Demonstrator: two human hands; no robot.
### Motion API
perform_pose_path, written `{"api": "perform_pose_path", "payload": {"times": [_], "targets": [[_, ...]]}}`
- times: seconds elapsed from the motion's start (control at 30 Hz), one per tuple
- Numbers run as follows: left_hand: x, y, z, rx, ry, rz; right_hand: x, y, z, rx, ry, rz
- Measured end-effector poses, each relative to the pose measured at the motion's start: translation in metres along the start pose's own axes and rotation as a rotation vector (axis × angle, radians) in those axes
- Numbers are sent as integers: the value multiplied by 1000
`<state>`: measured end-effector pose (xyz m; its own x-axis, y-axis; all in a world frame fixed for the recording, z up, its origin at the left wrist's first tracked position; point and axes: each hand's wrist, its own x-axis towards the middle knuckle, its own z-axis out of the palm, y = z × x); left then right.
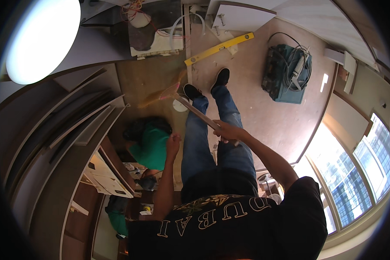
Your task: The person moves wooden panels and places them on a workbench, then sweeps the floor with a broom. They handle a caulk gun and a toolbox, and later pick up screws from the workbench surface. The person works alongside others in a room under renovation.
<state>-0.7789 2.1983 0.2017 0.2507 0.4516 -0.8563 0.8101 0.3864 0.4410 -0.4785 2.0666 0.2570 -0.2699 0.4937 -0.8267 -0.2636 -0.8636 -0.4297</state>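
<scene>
My right hand [229,131] is closed around a long, narrow wooden strip [201,115], near its lower end. The strip slants up to the left in front of my legs, its far end close to a round white object [180,104] by my shoe. My left hand [173,142] is raised to the left of my legs with its fingers curled together. Whether anything is in those fingers is too small to make out. Just left of it, a person in a green top [151,145] is low down beside me.
A yellow spirit level [219,48] lies across the board ahead. To the right stands a teal toolbox [286,76] with a coiled cable on top. Several boards [91,123] lean at the left. Windows [346,173] are at lower right; a bright lamp [43,39] is upper left.
</scene>
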Motion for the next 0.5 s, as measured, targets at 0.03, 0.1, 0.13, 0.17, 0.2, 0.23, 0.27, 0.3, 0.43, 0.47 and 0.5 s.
{"api": "perform_pose_path", "payload": {"times": [0.03,0.1,0.13,0.17,0.2,0.23,0.27,0.3,0.43,0.47,0.5], "targets": [[-6,-4,-1,-2,6,13,30,9,1,-15,-14,10],[-12,-18,2,-24,31,-44,98,18,-2,-153,-47,11],[-15,-26,6,-43,57,-74,137,13,-2,-279,-72,-6],[-16,-23,10,-92,39,-88,175,14,0,-503,5,5],[-15,-17,12,-124,12,-98,208,10,-3,-711,94,16],[-14,-17,12,-158,3,-115,234,-6,-6,-851,32,96],[-14,-18,13,-168,1,-117,254,-20,-9,-987,-32,181],[-14,-18,16,-179,-6,-121,270,-32,-12,-1008,-71,216],[-17,-20,33,-246,38,-167,310,-67,-32,-967,-123,262],[-18,-21,32,-246,58,-189,316,-70,-36,-915,-103,255],[-19,-19,34,-238,47,-211,324,-58,-42,-1010,11,123]]}}
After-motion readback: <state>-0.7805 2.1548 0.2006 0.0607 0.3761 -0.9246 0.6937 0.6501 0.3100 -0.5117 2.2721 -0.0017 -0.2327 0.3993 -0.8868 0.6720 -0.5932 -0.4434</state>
